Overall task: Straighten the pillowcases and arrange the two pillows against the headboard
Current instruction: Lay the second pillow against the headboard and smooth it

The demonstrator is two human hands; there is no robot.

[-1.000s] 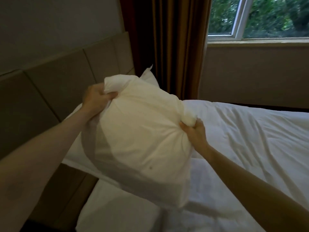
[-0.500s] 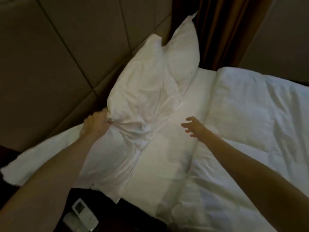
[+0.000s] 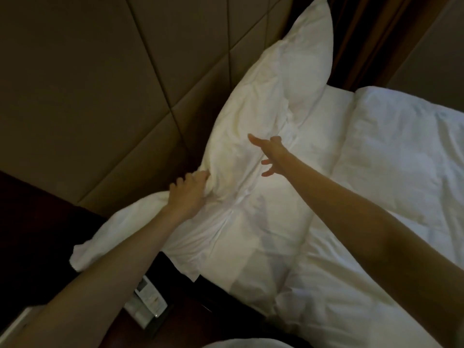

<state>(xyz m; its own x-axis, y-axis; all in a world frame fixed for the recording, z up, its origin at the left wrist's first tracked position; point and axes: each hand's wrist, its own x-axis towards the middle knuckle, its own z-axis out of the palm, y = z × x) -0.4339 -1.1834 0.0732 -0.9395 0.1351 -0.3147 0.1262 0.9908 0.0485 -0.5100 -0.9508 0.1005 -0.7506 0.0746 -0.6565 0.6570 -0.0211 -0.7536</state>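
Far left, the padded headboard runs up the wall in big tan panels w/ dark seams. Below it a dark nightstand; near its front edge lies a small pale remote-like device, too dim to read.

The near pillow leans against the headboard, lower end on the bed, its case wrinkled and bunched thru the middle. A loose flap of white pillowcase spills off the bed's corner over the nightstand side. Left hand is at the pillow's lower left corner, fingers curled into the fabric, pinching a fold of the case right by the headboard. Forearm comes in from bottom left.

Right hand is over the pillow's front face, fingers spread wide, index stretched toward the center of the pillow. Can't tell if the palm touches the cloth or hovers just above. It grips nothing.

Behind the near pillow, the 2nd pillow stands upright against the headboard, top corner pointing up, touching the first one. Dark brown curtain hangs just past it.

Right side: white duvet, rumpled, folded back short of the pillows, w/ a strip of flat sheet btw duvet and pillows.
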